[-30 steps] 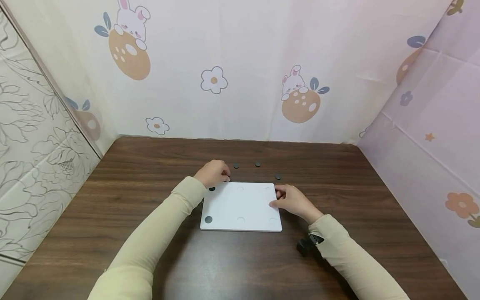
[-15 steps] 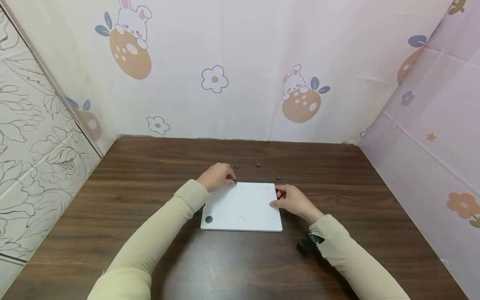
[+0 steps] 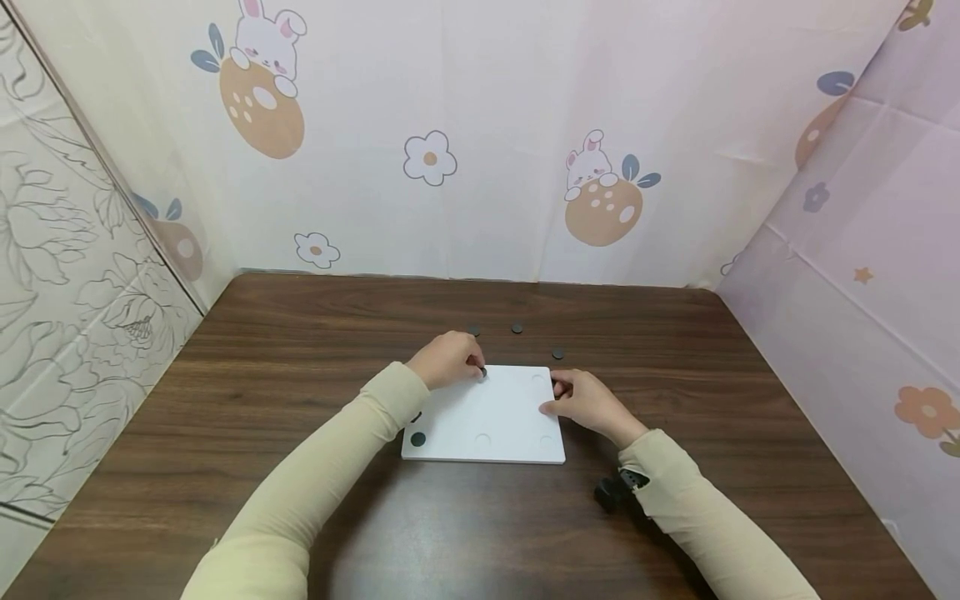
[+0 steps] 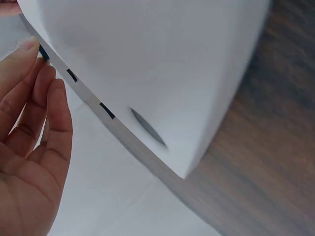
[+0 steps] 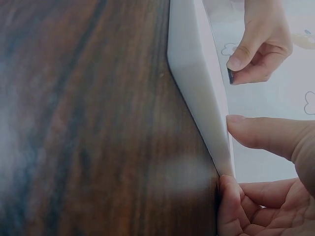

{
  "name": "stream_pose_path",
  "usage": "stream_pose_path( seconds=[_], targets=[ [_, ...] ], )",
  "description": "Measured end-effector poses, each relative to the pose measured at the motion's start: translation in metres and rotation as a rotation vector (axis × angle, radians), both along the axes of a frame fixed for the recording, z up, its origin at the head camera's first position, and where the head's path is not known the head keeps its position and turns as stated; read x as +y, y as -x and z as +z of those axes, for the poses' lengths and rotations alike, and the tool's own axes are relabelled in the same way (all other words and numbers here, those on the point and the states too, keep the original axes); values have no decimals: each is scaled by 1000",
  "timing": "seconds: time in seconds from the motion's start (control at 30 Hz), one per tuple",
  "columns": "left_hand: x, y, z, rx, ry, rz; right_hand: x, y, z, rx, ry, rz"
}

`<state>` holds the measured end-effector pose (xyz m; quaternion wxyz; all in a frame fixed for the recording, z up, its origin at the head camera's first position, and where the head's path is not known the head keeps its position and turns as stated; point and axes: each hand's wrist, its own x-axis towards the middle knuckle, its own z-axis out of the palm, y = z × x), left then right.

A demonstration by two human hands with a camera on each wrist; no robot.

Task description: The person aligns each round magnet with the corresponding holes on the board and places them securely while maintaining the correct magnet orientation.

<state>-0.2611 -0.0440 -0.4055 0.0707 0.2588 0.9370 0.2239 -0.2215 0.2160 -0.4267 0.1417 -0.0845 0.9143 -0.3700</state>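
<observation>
A white rectangular board [image 3: 510, 417] with shallow round recesses lies flat on the table. At its far edge, near the middle, my left hand [image 3: 450, 360] pinches a small dark disc [image 3: 483, 372] between thumb and fingers; the right wrist view shows this disc [image 5: 230, 76] tilted on edge. My right hand [image 3: 591, 407] grips the board's right edge, its thumb [image 5: 256, 132] on top and fingers at the side. One dark disc [image 3: 417, 439] sits in the near left recess. The far left recess is hidden behind the left hand and sleeve. The near middle and right recesses hold nothing.
Beyond the board on the brown wooden table [image 3: 637, 333] lie loose dark discs: one disc [image 3: 517, 328], another disc [image 3: 558, 354], and a third disc [image 3: 474, 331] partly behind the left hand. A patterned curtain [image 3: 495, 217] hangs behind the table.
My left hand has moved right with the disc, from the board's far left edge to its far middle recess. The right hand and board have stayed put.
</observation>
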Motion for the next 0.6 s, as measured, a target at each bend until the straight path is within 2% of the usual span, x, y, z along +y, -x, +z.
stream_pose_path(
  seconds=[0.6],
  targets=[
    [7,2,-4,-17,48,-15,1,0,0,1,3,1]
  ],
)
